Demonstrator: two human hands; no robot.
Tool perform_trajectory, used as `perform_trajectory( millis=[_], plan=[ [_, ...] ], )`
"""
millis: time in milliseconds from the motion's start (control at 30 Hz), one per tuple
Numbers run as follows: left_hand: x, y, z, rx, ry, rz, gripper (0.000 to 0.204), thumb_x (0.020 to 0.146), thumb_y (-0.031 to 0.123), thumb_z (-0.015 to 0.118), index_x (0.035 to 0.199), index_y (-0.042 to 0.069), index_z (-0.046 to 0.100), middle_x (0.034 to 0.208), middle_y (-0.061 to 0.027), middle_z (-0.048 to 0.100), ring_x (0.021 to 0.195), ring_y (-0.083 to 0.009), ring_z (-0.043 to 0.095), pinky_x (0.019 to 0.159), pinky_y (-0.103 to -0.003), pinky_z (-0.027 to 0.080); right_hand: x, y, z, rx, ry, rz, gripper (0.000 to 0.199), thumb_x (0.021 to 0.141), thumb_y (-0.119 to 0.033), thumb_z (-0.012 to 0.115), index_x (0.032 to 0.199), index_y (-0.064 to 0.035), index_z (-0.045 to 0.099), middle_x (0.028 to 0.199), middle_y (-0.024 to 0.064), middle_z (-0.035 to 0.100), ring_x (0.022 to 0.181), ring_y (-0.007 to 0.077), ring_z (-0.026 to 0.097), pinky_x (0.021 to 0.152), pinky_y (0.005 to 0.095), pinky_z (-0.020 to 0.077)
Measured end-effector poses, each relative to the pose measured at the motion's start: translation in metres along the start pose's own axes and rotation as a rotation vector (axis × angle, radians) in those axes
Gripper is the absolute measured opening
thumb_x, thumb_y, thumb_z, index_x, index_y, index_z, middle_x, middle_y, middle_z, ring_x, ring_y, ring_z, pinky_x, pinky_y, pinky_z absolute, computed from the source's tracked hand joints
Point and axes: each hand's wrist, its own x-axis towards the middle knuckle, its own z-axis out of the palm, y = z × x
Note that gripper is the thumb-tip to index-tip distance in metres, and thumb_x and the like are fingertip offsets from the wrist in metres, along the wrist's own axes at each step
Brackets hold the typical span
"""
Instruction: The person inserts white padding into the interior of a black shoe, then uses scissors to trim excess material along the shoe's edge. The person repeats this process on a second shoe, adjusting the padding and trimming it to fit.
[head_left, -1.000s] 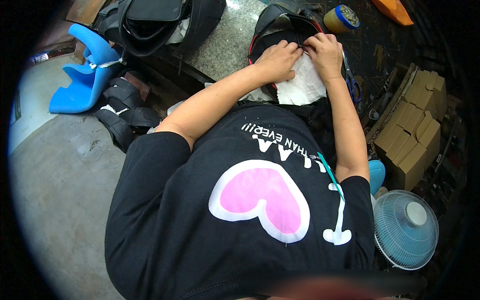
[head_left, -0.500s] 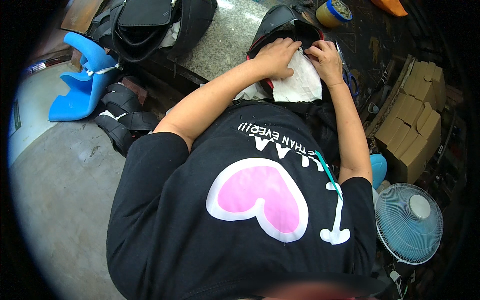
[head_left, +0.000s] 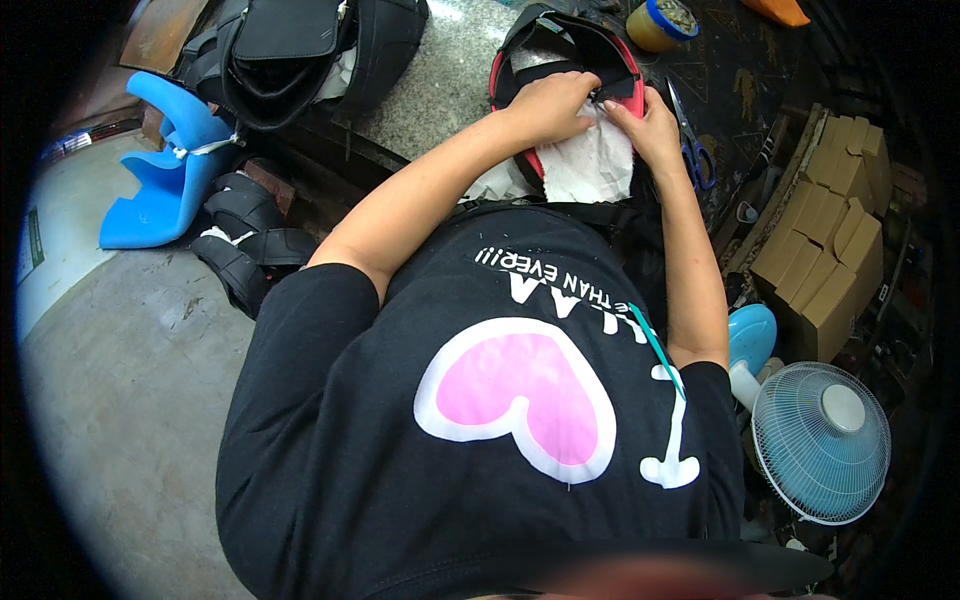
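A black arched piece with red edges [head_left: 632, 75] stands at the edge of the stone-topped bench; I cannot make out exactly what it is. A white, torn-edged sheet [head_left: 590, 165] hangs from its near side. My left hand [head_left: 552, 108] reaches across the piece from the left, its fingers bent down at the inner edge. My right hand [head_left: 648, 130] grips the right red edge near the top of the sheet, thumb inward. Both hands' fingertips are partly hidden. Blue-handled scissors [head_left: 695, 150] lie just right of my right hand.
Black bag-like pieces [head_left: 290, 50] sit at the back left. Beside them are a blue foam piece [head_left: 165, 170] and black strapped pieces [head_left: 250, 235]. A blue-rimmed jar [head_left: 662, 25] stands at the back. Cardboard boxes [head_left: 820, 240] and a fan [head_left: 820, 440] are at right.
The black-and-red piece has tipped, so its arch and red edge show more. My right hand has turned and its thumb now points inward. The scissors show more fully.
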Motion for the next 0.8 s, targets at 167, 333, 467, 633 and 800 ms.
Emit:
perform_trajectory(
  millis=[167, 333, 467, 633, 800],
  plan=[
    [0.025, -0.006, 0.008, 0.22, 0.088, 0.109, 0.028, 0.08, 0.016, 0.065, 0.106, 0.006, 0.065, 0.106, -0.0129, 0.065, 0.101, -0.0306, 0.064, 0.081, -0.044, 0.053, -0.01, 0.003, 0.005, 0.03, 0.024, -0.098, 0.064, 0.077, -0.028, 0.074, 0.132, -0.0069, 0.05, 0.113, 0.0213, 0.066, 0.102, 0.0323, 0.066, 0.089, 0.0383, 0.0492],
    [0.039, -0.017, 0.004, 0.187, 0.124, 0.138, 0.016, 0.08, 0.01, 0.058, 0.09, 0.005, 0.068, 0.092, -0.0136, 0.068, 0.089, -0.034, 0.068, 0.076, -0.045, 0.054, -0.005, 0.009, 0.005, 0.307, -0.102, -0.118, 0.064, 0.08, -0.007, 0.065, 0.14, -0.0071, 0.042, 0.122, 0.0156, 0.062, 0.11, 0.0234, 0.06, 0.096, 0.0335, 0.0449],
    [0.031, 0.005, -0.036, 0.365, 0.084, 0.252, 0.021, 0.08, 0.012, 0.062, 0.099, 0.006, 0.068, 0.096, -0.0103, 0.065, 0.09, -0.0302, 0.066, 0.076, -0.04, 0.054, 0.004, 0.003, -0.006, 0.589, -0.237, -0.034, 0.066, 0.08, -0.001, 0.061, 0.142, -0.0088, 0.043, 0.125, 0.0072, 0.059, 0.111, 0.0165, 0.056, 0.098, 0.0293, 0.0426],
    [0.025, 0.013, -0.126, 0.466, 0.36, 0.601, 0.03, 0.077, 0.016, 0.071, 0.106, 0.01, 0.066, 0.138, -0.0162, 0.05, 0.129, -0.0377, 0.044, 0.106, -0.056, 0.035, 0.024, -0.014, -0.017, 0.636, -0.452, -0.042, 0.068, 0.081, -0.003, 0.059, 0.146, -0.0145, 0.042, 0.122, 0.0044, 0.061, 0.105, 0.012, 0.059, 0.094, 0.0266, 0.0458],
    [0.033, -0.013, -0.14, 0.191, -0.381, 0.209, 0.022, 0.082, 0.017, 0.062, 0.103, 0.013, 0.066, 0.135, -0.0218, 0.051, 0.119, -0.0421, 0.053, 0.095, -0.05, 0.045, 0.046, -0.031, -0.007, 0.347, -0.583, -0.188, 0.067, 0.083, -0.009, 0.064, 0.146, -0.0148, 0.042, 0.118, 0.0032, 0.064, 0.1, 0.0135, 0.062, 0.091, 0.0279, 0.0478]
  ],
)
